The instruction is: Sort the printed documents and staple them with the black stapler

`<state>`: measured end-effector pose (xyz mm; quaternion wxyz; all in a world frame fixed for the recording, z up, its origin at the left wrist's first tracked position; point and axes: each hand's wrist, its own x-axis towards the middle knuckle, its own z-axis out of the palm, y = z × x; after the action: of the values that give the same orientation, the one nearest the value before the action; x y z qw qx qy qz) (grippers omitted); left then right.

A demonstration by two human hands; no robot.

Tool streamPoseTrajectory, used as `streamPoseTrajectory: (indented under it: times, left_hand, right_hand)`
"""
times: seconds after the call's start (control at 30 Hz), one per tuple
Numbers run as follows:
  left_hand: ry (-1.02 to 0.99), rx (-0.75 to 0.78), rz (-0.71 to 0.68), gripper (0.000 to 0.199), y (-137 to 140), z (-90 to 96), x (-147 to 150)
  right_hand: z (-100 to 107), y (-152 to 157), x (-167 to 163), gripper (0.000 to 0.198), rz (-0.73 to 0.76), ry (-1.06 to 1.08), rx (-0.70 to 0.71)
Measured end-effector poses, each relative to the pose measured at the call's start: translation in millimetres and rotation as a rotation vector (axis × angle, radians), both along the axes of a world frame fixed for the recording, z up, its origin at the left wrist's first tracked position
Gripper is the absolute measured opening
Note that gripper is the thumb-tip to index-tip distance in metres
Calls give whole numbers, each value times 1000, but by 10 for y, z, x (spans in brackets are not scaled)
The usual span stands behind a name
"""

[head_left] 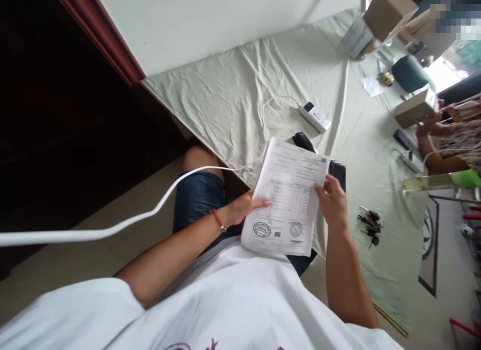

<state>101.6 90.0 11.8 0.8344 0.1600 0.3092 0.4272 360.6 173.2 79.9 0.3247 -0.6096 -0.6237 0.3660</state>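
A sheaf of printed papers lies between my hands, over my lap and the table's near edge. Its top sheet carries a table of print and two round stamps near the bottom. My left hand is closed on the left edge, thumb flat on top and fingers hidden underneath. At the right edge, my right hand pinches the papers between thumb and fingers. Just beyond the top edge lies a black stapler-like object, partly covered. A black phone rests beside my right hand.
On the green cloth-covered table lie a white power bank with a cable, a bunch of keys and a bottle. A white cord crosses on the left. Another person's hand is near a cardboard box.
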Motion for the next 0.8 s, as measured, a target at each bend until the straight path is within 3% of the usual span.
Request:
streamPoseTrajectory:
  times: [0.03,0.1,0.17,0.3,0.47,0.67,0.8]
  left_hand:
    - [6,3,-18,59,-6,-16,10]
    - [18,13,-45,58,-15,-46,36]
    - [31,22,-64,57,-18,-71,63]
    - [40,36,-84,55,-12,-96,95]
    - [-7,57,-71,56,-6,-100,93]
    - [65,108,-71,60,-10,-86,114]
    - [306,193,-34,56,-4,32,66]
  right_hand:
    - [82,83,-49,54,-81,-176,206]
    - [279,238,-208,53,-83,-447,539]
    - [466,371,-423,48,81,-602,667]
    - [630,557,-833,41,407,-741,552]
    - [530,661,-1043,42,717,-761,337]
    - [346,723,-1083,36,682,-736,217]
    - [297,724,-1068,31,704,-618,237]
